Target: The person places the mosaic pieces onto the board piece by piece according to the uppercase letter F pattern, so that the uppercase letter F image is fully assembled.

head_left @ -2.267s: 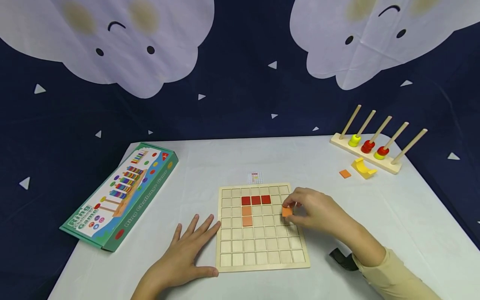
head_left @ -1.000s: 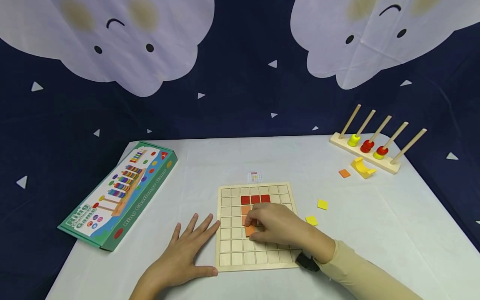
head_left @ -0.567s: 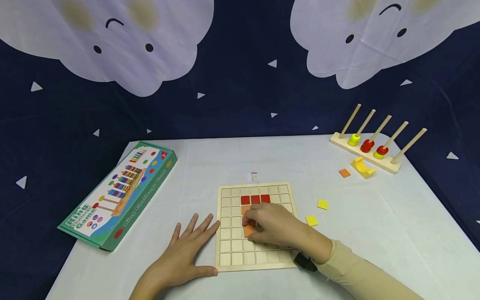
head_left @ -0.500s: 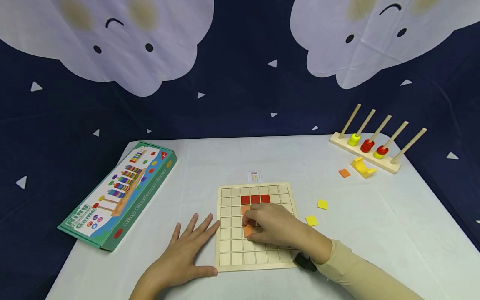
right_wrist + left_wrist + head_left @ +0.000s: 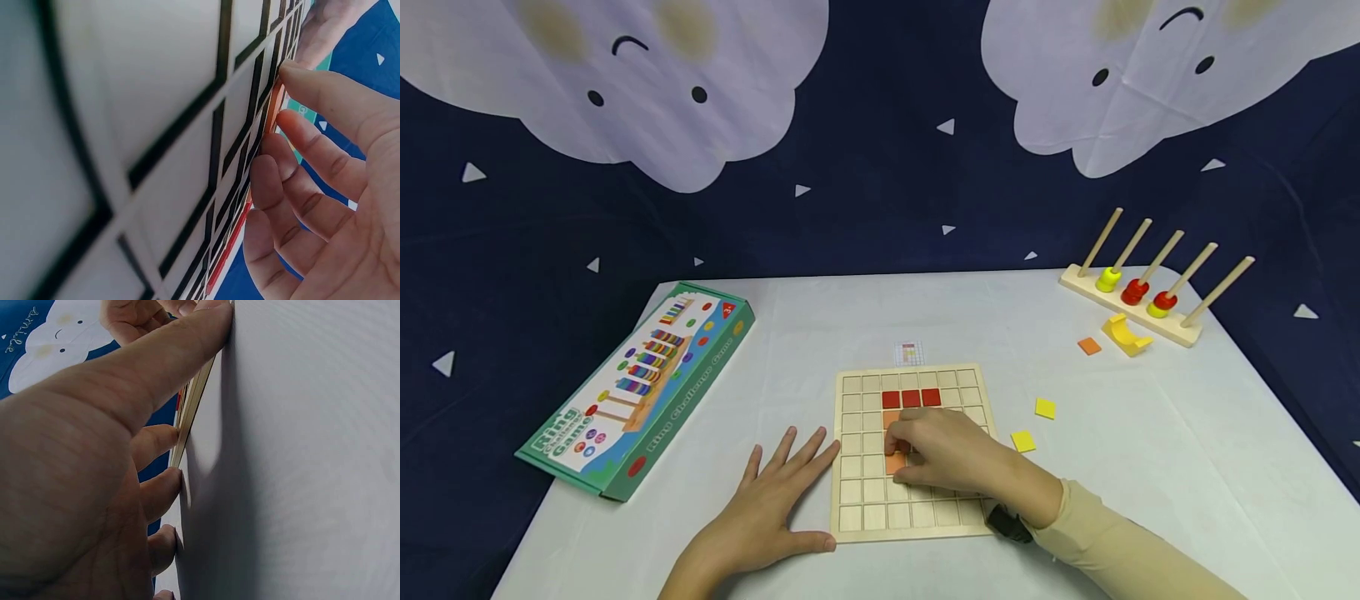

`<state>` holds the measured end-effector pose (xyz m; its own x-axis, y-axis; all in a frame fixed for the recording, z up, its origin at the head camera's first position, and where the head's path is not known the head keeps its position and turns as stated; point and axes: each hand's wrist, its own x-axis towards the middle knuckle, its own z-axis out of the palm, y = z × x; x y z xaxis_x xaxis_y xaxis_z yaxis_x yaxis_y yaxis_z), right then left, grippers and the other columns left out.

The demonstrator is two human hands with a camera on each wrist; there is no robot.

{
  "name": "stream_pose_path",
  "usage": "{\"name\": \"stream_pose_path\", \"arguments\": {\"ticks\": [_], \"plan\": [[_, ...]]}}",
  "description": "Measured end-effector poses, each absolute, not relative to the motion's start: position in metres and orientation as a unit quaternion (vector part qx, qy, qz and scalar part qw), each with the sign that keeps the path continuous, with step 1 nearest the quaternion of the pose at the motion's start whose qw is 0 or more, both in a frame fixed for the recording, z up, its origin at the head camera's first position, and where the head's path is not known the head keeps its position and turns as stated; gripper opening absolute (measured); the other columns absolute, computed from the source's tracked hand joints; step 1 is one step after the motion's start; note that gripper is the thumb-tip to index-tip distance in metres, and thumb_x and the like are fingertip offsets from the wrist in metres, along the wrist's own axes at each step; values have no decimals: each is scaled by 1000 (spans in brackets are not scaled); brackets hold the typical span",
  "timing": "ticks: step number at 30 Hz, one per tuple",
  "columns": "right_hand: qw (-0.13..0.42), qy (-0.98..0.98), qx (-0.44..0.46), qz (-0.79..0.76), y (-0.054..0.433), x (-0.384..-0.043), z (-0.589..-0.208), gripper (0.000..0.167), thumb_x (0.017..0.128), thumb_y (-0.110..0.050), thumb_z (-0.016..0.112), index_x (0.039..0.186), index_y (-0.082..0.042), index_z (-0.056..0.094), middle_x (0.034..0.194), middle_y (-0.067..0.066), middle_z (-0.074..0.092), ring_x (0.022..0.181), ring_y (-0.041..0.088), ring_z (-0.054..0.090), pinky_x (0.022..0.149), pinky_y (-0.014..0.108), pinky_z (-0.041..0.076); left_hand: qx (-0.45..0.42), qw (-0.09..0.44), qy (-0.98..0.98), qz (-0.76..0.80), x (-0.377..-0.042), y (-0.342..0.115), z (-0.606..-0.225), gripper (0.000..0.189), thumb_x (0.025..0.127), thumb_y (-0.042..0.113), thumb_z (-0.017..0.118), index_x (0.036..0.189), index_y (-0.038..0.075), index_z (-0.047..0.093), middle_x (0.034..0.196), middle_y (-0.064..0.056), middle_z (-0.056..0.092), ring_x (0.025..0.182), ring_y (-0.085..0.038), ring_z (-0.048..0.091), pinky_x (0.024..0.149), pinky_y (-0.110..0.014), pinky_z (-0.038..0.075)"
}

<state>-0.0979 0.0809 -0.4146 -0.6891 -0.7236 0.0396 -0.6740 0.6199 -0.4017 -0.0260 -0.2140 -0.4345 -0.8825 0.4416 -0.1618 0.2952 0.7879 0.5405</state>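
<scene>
A wooden grid board (image 5: 926,535) lies on the table in the head view. Across its upper part runs a row of red tiles (image 5: 911,398), and below the leftmost one comes a column of orange tiles (image 5: 891,418). My right hand (image 5: 943,446) is over the board, thumb and index finger pinching the lowest orange tile (image 5: 896,463) by opposite edges, level in its square. Part of the column is hidden under my fingers. My left hand (image 5: 763,504) lies spread on the table, with thumb and index fingertips at the board's left edge.
Two yellow tiles (image 5: 1023,441) lie right of the board. Farther back are a loose orange tile (image 5: 1089,346), a yellow arch block (image 5: 1126,336) and a peg stand with rings (image 5: 1131,304). A pattern card (image 5: 910,353) lies behind the board; a green game box (image 5: 640,392) stands left.
My right hand has moved left from the board's right side with the orange tile and lowered it below the other orange ones. The yellow tiles have come into view. My left hand has stayed put.
</scene>
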Motion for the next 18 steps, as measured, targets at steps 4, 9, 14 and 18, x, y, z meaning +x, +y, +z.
{"name": "stream_pose_path", "arguments": {"ticks": [4, 9, 14, 18], "plan": [[62, 898, -389, -196, 81, -98, -415, 16, 86, -25, 88, 95, -22, 76, 83, -11, 59, 72, -1, 47, 67, 20, 43, 198, 141, 934, 262, -26, -214, -435, 109, 78, 70, 83, 169, 34, 35, 179, 2, 28, 168, -47, 11, 121, -86, 3], [65, 898, -388, -198, 81, -98, -414, 14, 86, -23, 87, 95, -21, 77, 82, -11, 59, 72, -1, 47, 67, 20, 43, 200, 138, 934, 262, -26, -215, -435, 109, 78, 71, 82, 169, 34, 35, 179, 1, 28, 167, -47, 12, 121, -86, 4], [80, 901, -376, -202, 84, -99, -412, 15, 87, -25, 87, 99, -22, 78, 85, -12, 62, 73, 0, 49, 68, 21, 45, 201, 136, 935, 259, -26, -214, -436, 109, 78, 71, 82, 169, 34, 34, 179, 1, 28, 167, -47, 12, 120, -87, 5], [87, 903, -365, -211, 91, -102, -411, 16, 87, -26, 87, 100, -23, 78, 87, -12, 64, 74, 0, 50, 68, 21, 45, 198, 138, 936, 258, -26, -214, -437, 110, 77, 71, 83, 169, 34, 35, 179, 2, 28, 167, -47, 12, 121, -86, 4]]}}
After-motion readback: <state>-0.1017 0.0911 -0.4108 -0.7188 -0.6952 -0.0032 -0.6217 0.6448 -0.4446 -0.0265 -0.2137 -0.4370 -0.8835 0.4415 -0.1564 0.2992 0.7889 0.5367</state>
